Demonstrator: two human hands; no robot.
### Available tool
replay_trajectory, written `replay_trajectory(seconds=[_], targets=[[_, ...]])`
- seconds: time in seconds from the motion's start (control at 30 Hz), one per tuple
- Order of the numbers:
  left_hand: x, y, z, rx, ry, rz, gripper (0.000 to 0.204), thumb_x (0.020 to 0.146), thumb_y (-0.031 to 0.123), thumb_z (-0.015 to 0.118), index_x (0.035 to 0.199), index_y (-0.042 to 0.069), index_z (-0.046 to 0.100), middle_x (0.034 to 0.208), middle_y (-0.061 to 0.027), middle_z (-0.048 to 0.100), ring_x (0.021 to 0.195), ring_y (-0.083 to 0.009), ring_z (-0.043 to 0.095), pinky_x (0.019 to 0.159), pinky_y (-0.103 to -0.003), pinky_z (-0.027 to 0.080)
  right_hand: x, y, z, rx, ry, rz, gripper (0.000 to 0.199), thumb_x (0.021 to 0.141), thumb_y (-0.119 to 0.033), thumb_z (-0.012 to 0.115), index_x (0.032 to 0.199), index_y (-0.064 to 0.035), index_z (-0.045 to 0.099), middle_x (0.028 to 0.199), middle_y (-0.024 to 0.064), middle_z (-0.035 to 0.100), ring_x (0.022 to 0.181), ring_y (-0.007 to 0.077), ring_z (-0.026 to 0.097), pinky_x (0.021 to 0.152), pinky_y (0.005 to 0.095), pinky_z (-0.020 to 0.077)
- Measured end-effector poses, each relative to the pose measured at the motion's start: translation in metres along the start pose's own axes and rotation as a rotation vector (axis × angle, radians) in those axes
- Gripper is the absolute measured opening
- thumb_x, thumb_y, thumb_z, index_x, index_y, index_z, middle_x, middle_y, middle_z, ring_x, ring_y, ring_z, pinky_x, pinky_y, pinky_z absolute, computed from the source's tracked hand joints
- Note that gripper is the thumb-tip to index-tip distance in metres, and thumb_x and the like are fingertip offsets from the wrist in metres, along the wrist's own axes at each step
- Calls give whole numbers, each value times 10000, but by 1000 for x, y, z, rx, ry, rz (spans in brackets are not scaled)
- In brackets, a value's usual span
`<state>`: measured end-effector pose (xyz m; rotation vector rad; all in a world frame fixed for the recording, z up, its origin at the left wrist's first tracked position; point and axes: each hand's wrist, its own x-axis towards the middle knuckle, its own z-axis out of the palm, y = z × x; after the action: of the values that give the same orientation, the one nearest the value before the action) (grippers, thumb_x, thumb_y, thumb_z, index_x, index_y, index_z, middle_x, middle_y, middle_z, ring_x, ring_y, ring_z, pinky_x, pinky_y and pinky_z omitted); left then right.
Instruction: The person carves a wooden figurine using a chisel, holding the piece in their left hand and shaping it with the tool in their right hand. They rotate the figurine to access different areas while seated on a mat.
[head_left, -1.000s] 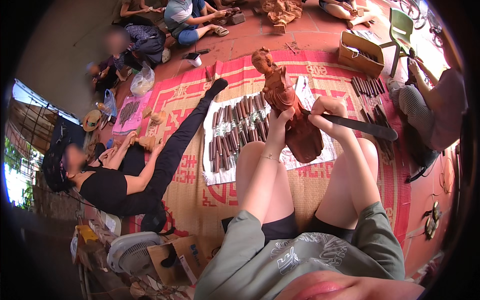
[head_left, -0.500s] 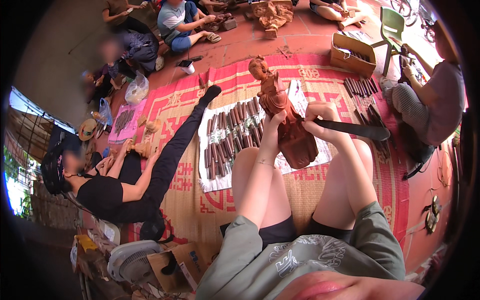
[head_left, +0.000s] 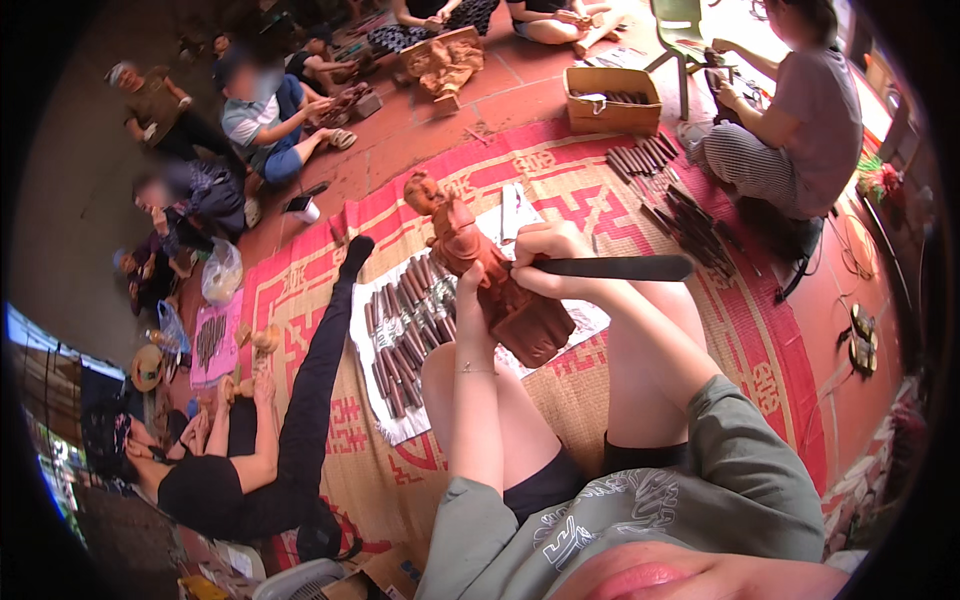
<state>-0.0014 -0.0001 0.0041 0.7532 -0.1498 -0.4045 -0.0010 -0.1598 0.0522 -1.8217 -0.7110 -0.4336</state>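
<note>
A reddish-brown carved wooden figure (head_left: 458, 236) leans to the left above my knees, its head up and its blocky base low. My left hand (head_left: 477, 300) is wrapped round its lower body. Against the figure's right side, my right hand (head_left: 553, 258) is closed on a carving tool (head_left: 625, 268) with a long dark handle pointing right. The tool's working tip is hidden by my fingers and the figure. Behind the figure, rows of brown-handled carving tools (head_left: 408, 305) lie on a white cloth (head_left: 402, 432).
A red and tan woven mat (head_left: 345, 405) lies under me. A person in black (head_left: 205, 480) sits at left, one leg stretched over the mat. More tools (head_left: 690, 230) and a cardboard box (head_left: 612, 115) lie ahead right, near another seated person (head_left: 810, 120).
The whole view has swung, so the surroundings sit differently. The figure and both my hands appear farther left and a little lower in the picture. My grips look the same.
</note>
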Motion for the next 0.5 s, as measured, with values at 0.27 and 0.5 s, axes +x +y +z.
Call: replay_trajectory(seconds=[0.27, 0.5], targets=[[0, -6, 10, 101, 77, 67, 586, 807, 442, 557, 1211, 36, 429, 1140, -109, 534, 1027, -229, 537, 898, -354, 424, -7, 1, -12, -4, -80, 84, 173, 620, -124, 587, 578, 8, 485, 528, 111, 500, 486, 216, 491, 486, 329, 393], [3, -3, 3, 159, 135, 62, 517, 826, 422, 543, 1169, 45, 455, 1040, -84, 564, 950, -203, 553, 843, -330, 436, -5, -1, -19, 25, -137, 139, 172, 621, -116, 615, 578, 10, 507, 524, 93, 521, 464, 153, 494, 446, 290, 377]])
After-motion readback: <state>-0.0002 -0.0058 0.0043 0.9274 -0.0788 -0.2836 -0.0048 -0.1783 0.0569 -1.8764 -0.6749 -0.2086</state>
